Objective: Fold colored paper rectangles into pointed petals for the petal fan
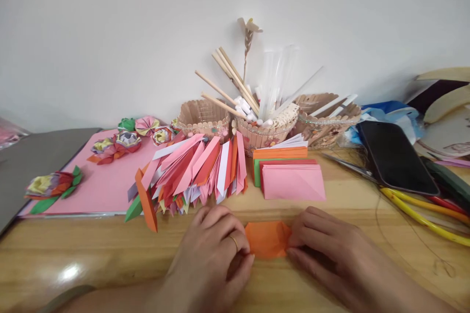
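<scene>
A small orange sheet of paper [268, 239] lies low over the wooden table between my hands, its upper corners looking folded in. My left hand [216, 249], with a ring on one finger, is closed on the paper's left edge. At the right edge, my right hand [326, 249] pinches the paper between thumb and bent fingers. Just beyond it stands a stack of folded paper rectangles [293, 182], pink in front, with red, green, orange and white behind. To its left spreads a heap of folded paper strips [198, 166] in pink, red, orange, white and green.
Three decorated wooden baskets [268, 134] stand against the wall, holding sticks and white tubes. Folded paper flowers [127, 139] rest on pink sheets [99, 190] at left. At right lie a black phone [396, 156], yellow-handled scissors [422, 212] and loose thread.
</scene>
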{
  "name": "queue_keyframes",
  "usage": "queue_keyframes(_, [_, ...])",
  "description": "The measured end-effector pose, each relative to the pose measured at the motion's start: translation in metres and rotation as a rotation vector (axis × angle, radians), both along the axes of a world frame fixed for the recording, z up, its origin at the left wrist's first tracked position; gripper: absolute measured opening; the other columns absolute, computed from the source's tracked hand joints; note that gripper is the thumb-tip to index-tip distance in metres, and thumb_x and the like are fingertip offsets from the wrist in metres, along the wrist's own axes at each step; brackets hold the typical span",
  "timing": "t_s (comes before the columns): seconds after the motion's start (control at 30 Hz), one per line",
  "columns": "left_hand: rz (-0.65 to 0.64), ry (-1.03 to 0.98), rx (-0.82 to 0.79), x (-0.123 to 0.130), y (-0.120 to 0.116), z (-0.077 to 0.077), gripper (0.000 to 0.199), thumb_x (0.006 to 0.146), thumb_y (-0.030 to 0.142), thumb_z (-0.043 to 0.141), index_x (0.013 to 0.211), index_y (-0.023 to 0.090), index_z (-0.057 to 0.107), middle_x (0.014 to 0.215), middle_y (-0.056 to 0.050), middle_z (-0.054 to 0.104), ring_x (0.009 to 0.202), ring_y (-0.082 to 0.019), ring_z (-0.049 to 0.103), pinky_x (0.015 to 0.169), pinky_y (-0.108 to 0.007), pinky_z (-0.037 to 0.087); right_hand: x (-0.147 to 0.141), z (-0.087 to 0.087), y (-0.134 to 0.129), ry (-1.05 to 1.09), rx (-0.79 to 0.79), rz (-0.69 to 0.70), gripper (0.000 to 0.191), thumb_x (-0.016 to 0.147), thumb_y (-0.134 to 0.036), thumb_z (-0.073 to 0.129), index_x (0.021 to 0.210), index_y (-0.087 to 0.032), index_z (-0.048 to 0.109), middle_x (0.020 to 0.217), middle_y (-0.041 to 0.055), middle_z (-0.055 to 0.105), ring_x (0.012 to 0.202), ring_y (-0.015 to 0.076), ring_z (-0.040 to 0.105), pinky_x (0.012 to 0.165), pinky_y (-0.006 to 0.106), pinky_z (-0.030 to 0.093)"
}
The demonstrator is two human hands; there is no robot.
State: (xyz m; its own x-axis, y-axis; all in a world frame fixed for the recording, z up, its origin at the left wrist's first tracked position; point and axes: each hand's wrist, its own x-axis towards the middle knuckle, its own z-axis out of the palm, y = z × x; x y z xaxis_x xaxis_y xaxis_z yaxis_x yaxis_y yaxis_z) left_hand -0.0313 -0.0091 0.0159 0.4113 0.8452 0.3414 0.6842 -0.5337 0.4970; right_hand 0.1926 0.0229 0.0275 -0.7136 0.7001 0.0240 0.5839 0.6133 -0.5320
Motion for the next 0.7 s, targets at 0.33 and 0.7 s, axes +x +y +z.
queue_keyframes(0.33, [0.014, 0.021, -0.027, 0.002, 0.004, -0.004, 0.01, 0.079, 0.014, 0.053, 0.07, 0.018, 0.054, 0.072, 0.001, 0.059, 0.074, -0.018, 0.049, 0.068, -0.031, 0.037, -0.006, -0.01, -0.007, -0.033, 0.225, -0.117, 0.013, 0.085, -0.015, 0.048, 0.074, -0.022, 0.052, 0.071, 0.0007, 0.057, 0.064, 0.0156, 0.057, 0.054, 0.026, 0.043])
queue_keyframes(0.7, [0.056, -0.006, 0.019, 0.003, 0.005, -0.017, 0.011, 0.077, 0.014, 0.051, 0.067, 0.019, 0.053, 0.076, -0.002, 0.054, 0.074, -0.019, 0.043, 0.063, -0.032, 0.035, -0.008, -0.013, -0.008, -0.054, 0.266, -0.142, 0.015, 0.085, -0.014, 0.045, 0.073, -0.021, 0.051, 0.069, 0.0011, 0.056, 0.062, 0.0155, 0.057, 0.053, 0.025, 0.043])
